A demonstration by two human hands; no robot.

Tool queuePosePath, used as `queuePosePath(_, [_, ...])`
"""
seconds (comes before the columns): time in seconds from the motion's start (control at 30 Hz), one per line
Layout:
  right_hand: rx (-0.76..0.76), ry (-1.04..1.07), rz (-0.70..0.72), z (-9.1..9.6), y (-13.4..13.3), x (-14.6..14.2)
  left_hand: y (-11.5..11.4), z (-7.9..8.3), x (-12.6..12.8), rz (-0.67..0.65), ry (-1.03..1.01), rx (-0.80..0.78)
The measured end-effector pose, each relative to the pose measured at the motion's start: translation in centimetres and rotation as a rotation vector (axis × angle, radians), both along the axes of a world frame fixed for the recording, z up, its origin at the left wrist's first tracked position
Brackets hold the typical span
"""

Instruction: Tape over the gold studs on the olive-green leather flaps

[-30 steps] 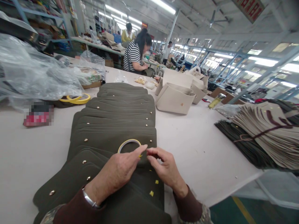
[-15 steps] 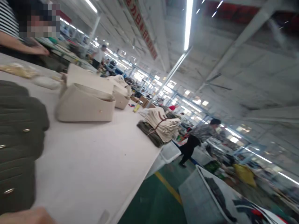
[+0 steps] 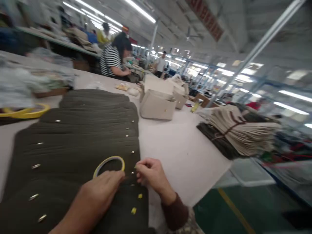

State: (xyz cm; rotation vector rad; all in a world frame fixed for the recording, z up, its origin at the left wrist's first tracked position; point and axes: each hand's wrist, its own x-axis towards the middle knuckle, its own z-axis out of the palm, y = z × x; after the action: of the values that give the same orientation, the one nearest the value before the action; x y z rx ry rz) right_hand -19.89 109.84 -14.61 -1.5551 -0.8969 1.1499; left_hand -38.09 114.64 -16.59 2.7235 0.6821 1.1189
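Worktable (image 3: pixel 185 152), left hand (image 3: pixel 97 195) at tape ring (image 3: pixel 109 157) (yellow)

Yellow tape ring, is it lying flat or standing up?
Lying flat. The tape ring rests on the dark green pieces, its whole hoop showing.

The right hand (image 3: pixel 151 174) comes out of a dark maroon ribbed cuff (image 3: pixel 174 214); under it shows a mottled, patterned outer sleeve (image 3: pixel 192 226); the left hand (image 3: pixel 97 196) and forearm are bare.

Lights: long bright tubes (image 3: pixel 140 10) on the ceiling
Floor: green (image 3: pixel 214 214), with a yellow line (image 3: pixel 237 211)
Table: big, white (image 3: pixel 180 152)
Post: grey, leaning (image 3: pixel 263 44)
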Motion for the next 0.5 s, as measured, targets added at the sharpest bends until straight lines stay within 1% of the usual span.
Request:
queuePosePath(0.03, [0.020,-0.005,-0.022,-0.6,0.2,0.4,0.1,0.2,-0.9,0.042,0.118,-0.027])
queuePosePath(0.07, [0.030,-0.021,0.008,-1.1,0.4,0.9,0.1,0.4,-1.3,0.078,0.236,-0.068])
queuePosePath(0.13, [-0.007,-0.061,0.076,-1.7,0.3,1.7,0.1,0.9,-1.1,0.127,0.422,-0.166])
queuePosePath(0.17, [-0.024,-0.093,0.109,-1.8,0.1,1.9,0.0,1.1,-0.8,0.132,0.464,-0.199])
queuePosePath(0.23, [-0.046,-0.163,0.147,-1.9,-0.3,2.0,-0.2,1.3,-0.3,0.115,0.496,-0.244])
queuePosePath(0.33, [-0.031,-0.293,0.181,-2.1,-0.5,1.5,-0.4,1.2,-0.2,0.096,0.508,-0.285])
queuePosePath(0.5, [0.082,-0.555,0.244,-2.2,0.0,0.8,-0.2,0.9,-0.5,0.076,0.491,-0.320])
